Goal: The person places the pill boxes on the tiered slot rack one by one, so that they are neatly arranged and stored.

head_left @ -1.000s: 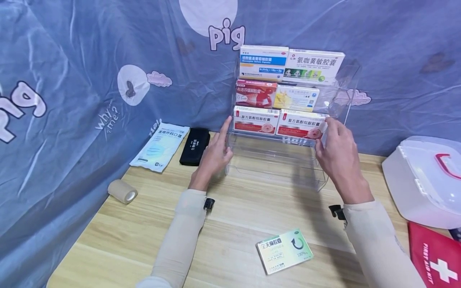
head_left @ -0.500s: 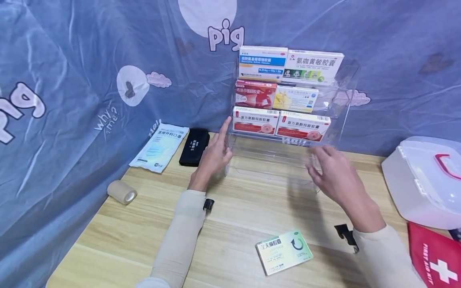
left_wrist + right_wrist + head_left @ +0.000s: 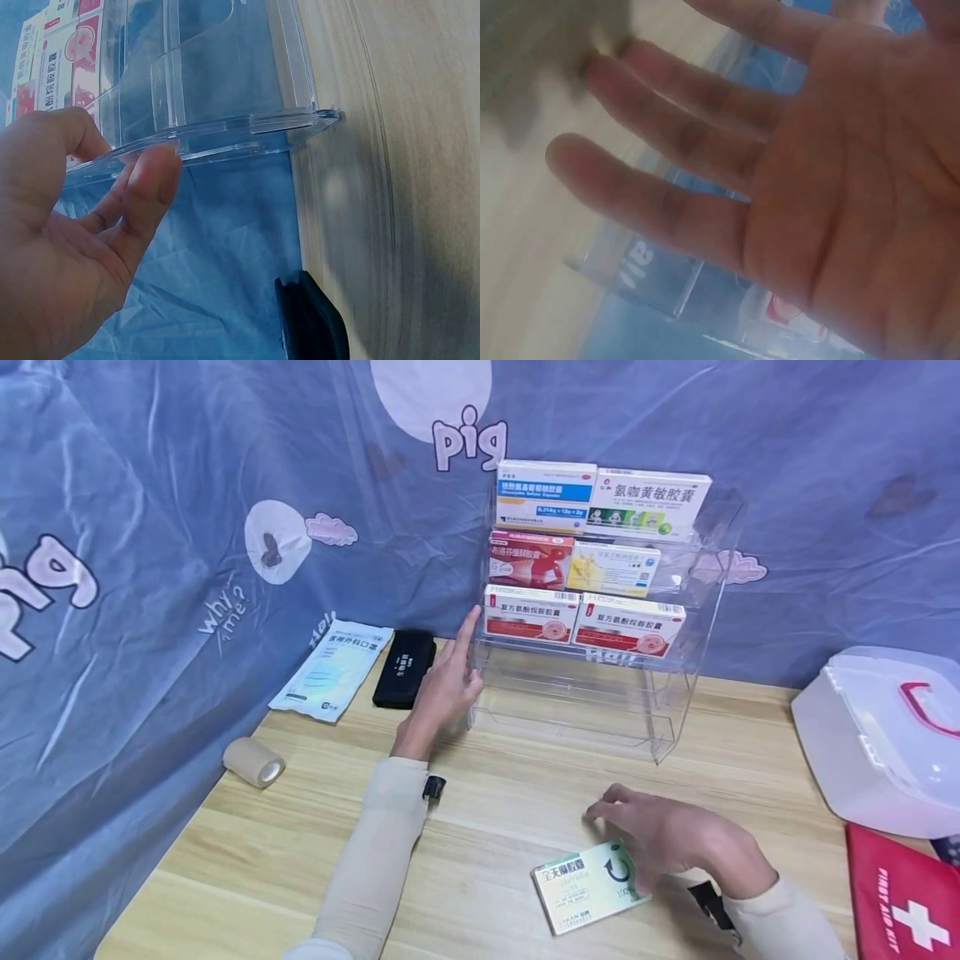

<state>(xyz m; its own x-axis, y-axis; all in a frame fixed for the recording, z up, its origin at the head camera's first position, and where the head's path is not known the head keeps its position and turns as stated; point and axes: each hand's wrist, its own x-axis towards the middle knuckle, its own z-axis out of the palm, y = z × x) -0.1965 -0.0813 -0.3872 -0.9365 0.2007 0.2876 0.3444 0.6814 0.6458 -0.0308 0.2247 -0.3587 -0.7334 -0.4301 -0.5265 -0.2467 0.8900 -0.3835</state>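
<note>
A clear plastic display rack (image 3: 678,710) stands at the back of the table. My left hand (image 3: 447,685) is at its left side; in the left wrist view the thumb and fingers pinch the rack's side panel (image 3: 217,139). Medicine boxes fill three tiers, among them a red box (image 3: 531,560) and two white-and-red boxes, one left (image 3: 531,614) and one right (image 3: 630,625). My right hand (image 3: 667,835) is over the right end of a pale green-yellow medicine box (image 3: 577,893) lying flat. Its fingers are spread and extended in the right wrist view; whether they touch the box is unclear.
Left of the rack lie a black case (image 3: 403,668) and a face-mask packet (image 3: 333,668); a tan bandage roll (image 3: 253,762) is nearer. A white lidded box (image 3: 862,735) and a red first-aid pouch (image 3: 896,893) sit at right. A blue curtain (image 3: 360,460) hangs behind.
My right hand has left the right white-and-red box on the rack and come down toward me to the green-yellow box. My left hand stays at the rack's side.
</note>
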